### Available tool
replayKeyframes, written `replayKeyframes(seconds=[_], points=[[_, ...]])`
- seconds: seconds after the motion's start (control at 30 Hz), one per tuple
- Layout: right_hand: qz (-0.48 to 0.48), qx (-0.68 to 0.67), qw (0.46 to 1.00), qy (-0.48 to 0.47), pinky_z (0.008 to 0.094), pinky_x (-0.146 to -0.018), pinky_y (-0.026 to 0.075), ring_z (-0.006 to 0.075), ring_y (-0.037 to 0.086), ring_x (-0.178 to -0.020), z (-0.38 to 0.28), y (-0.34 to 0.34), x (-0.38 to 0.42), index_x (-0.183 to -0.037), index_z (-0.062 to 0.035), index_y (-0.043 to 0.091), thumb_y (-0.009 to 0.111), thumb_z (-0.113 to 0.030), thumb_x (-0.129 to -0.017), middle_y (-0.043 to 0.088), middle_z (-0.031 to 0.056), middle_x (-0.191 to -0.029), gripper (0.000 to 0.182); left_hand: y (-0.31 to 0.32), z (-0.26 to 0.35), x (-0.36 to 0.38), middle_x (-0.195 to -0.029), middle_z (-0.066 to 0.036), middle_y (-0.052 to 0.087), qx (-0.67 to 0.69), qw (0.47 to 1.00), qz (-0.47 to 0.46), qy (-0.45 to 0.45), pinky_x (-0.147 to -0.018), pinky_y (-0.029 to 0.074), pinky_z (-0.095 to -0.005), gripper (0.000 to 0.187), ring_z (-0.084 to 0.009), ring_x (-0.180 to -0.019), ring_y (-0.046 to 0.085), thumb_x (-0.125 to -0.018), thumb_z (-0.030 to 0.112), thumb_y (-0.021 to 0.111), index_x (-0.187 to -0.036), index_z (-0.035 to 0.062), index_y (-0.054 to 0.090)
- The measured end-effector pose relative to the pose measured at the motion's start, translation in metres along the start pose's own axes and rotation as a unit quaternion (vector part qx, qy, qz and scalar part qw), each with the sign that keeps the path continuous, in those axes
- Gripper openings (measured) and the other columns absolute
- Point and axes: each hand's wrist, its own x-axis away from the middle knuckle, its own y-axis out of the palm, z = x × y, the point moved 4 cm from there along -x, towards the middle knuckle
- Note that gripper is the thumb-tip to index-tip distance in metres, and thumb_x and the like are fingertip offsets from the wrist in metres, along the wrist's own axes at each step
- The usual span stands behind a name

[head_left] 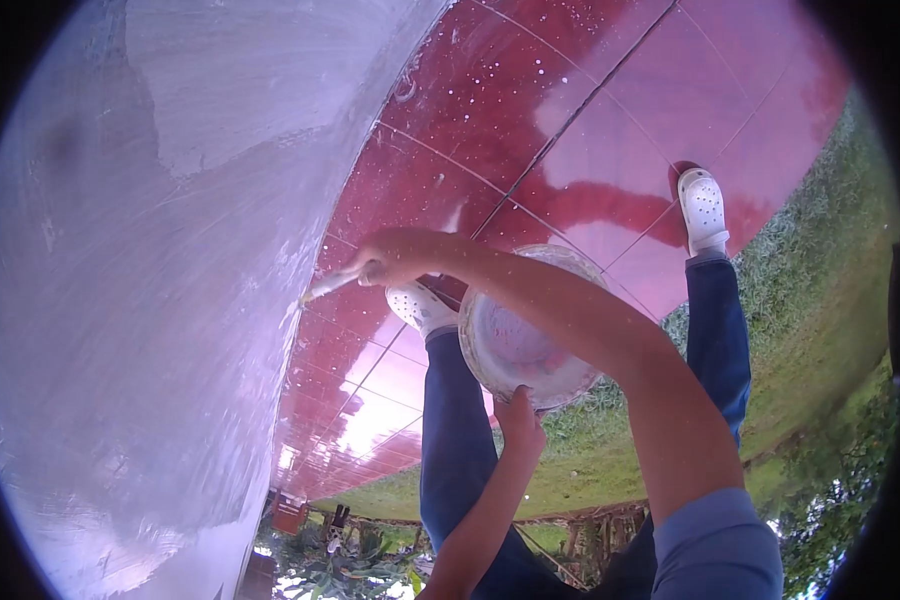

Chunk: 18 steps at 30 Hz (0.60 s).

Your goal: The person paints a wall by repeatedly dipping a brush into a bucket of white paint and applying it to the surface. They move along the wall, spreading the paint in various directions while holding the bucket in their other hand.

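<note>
My right hand (395,256) is closed around the handle of a paintbrush (332,284), slightly smeared by motion. The brush's tip meets the lower edge of the whitish, streaky wall (170,300), close to the floor. My left hand (521,420) grips the rim of a round, pale bucket (485,345), its thumb over the edge. Whitish residue coats the inside of the bucket, with pinkish patches at the bottom. My right forearm crosses above the bucket and hides part of it.
Glossy red floor tiles (490,110) carry white splashes beside the wall. My feet, in white clogs (703,205), stand apart on them. Grass (800,310) borders the tiles on the right, with plants (370,565) at the bottom.
</note>
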Motion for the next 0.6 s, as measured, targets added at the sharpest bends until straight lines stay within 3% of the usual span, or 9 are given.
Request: replayKeyframes(seconds=[0.07, 0.17, 0.2, 0.3, 0.33, 0.4, 0.47, 0.53, 0.6], points=[[0.084, -0.040, 0.979, 0.182, 0.0306, -0.067, 0.050, 0.0145, 0.063, -0.070, -0.028, -0.140, 0.007, -0.132, -0.0138, 0.061, 0.064, -0.022, -0.092, 0.074, 0.0072, -0.093, 0.041, 0.006, 0.005, 0.009, -0.131, -0.011, 0.048, 0.027, 1.000, 0.000, -0.015, -0.092, 0.051, -0.0554, 0.068, -0.0323, -0.117, 0.054, -0.077, -0.001, 0.058, -0.140, 0.0138, 0.036], [0.204, 0.048, 0.942, 0.262, 0.0230, -0.054, 0.039, 0.0093, 0.046, -0.058, -0.054, -0.294, 0.042, -0.131, -0.0108, 0.062, 0.063, -0.014, -0.094, 0.067, 0.0045, -0.080, 0.037, 0.004, 0.011, 0.012, -0.131, -0.011, 0.048, 0.040, 0.999, -0.013, -0.017, -0.094, 0.050, -0.0562, 0.069, -0.0325, -0.117, 0.054, -0.077, -0.002, 0.057, -0.141, 0.0140, 0.036], [0.263, -0.024, 0.938, 0.225, 0.0228, -0.049, 0.036, 0.0045, 0.049, -0.061, -0.039, -0.331, 0.065, -0.120, -0.0064, 0.069, 0.058, -0.013, -0.093, 0.056, -0.0058, -0.069, 0.029, 0.003, 0.011, 0.011, -0.131, -0.010, 0.048, 0.031, 0.999, -0.018, -0.017, -0.093, 0.051, -0.0564, 0.068, -0.0322, -0.116, 0.055, -0.077, -0.003, 0.057, -0.140, 0.0138, 0.036], [0.490, -0.123, 0.857, 0.096, 0.0219, -0.044, 0.034, 0.0032, 0.041, -0.053, -0.025, -0.382, 0.103, -0.134, -0.0134, 0.059, 0.057, -0.017, -0.096, 0.052, -0.0071, -0.071, 0.038, 0.009, 0.010, 0.018, -0.130, -0.010, 0.049, 0.025, 0.999, -0.010, -0.035, -0.092, 0.052, -0.0558, 0.067, -0.0315, -0.115, 0.056, -0.077, -0.003, 0.056, -0.139, 0.0133, 0.036], [0.491, -0.122, 0.857, 0.094, 0.0219, -0.044, 0.034, 0.0032, 0.041, -0.053, -0.030, -0.377, 0.097, -0.134, -0.0134, 0.059, 0.057, -0.017, -0.096, 0.052, -0.0071, -0.071, 0.038, 0.011, 0.012, 0.018, -0.129, -0.011, 0.049, 0.019, 0.999, 0.005, -0.045, -0.091, 0.052, -0.0550, 0.066, -0.0312, -0.114, 0.056, -0.077, -0.004, 0.056, -0.138, 0.0130, 0.037], [0.700, -0.176, 0.692, 0.029, 0.0220, -0.044, 0.034, 0.0031, 0.038, -0.052, -0.025, -0.357, 0.088, -0.134, -0.0136, 0.057, 0.055, -0.019, -0.099, 0.047, -0.0079, -0.071, 0.036, 0.011, 0.010, 0.016, -0.124, -0.009, 0.052, 0.026, 0.999, 0.003, -0.025, -0.087, 0.053, -0.0484, 0.060, -0.0279, -0.109, 0.058, -0.078, -0.003, 0.056, -0.135, 0.0108, 0.041], [0.653, -0.152, 0.739, -0.066, 0.0217, -0.059, 0.047, 0.0055, 0.052, -0.065, 0.027, -0.313, 0.038, -0.126, -0.0082, 0.061, 0.055, -0.016, -0.099, 0.057, -0.0034, -0.077, 0.029, 0.011, 0.017, 0.017, -0.120, -0.008, 0.056, 0.036, 0.999, 0.004, -0.006, -0.083, 0.054, -0.0418, 0.054, -0.0245, -0.104, 0.060, -0.079, -0.002, 0.057, -0.131, 0.0085, 0.045], [0.624, -0.022, 0.779, 0.051, 0.0257, -0.064, 0.043, 0.0091, 0.050, -0.072, 0.011, -0.179, -0.014, -0.138, 0.0024, 0.049, 0.053, -0.014, -0.100, 0.060, 0.0066, -0.084, 0.041, 0.020, 0.025, 0.028, -0.119, -0.008, 0.057, 0.023, 0.999, 0.032, -0.031, -0.083, 0.054, -0.0423, 0.054, -0.0237, -0.104, 0.060, -0.079, -0.002, 0.056, -0.131, 0.0087, 0.046], [0.567, -0.180, 0.803, 0.032, 0.0277, -0.074, 0.047, 0.0136, 0.060, -0.086, -0.048, -0.034, -0.024, -0.142, 0.0025, 0.042, 0.046, -0.010, -0.101, 0.064, 0.0164, -0.094, 0.044, 0.009, 0.009, 0.019, -0.116, -0.006, 0.057, 0.024, 0.999, 0.025, -0.019, -0.082, 0.053, -0.0379, 0.048, -0.0208, -0.103, 0.060, -0.083, 0.002, 0.061, -0.129, 0.0082, 0.047]])
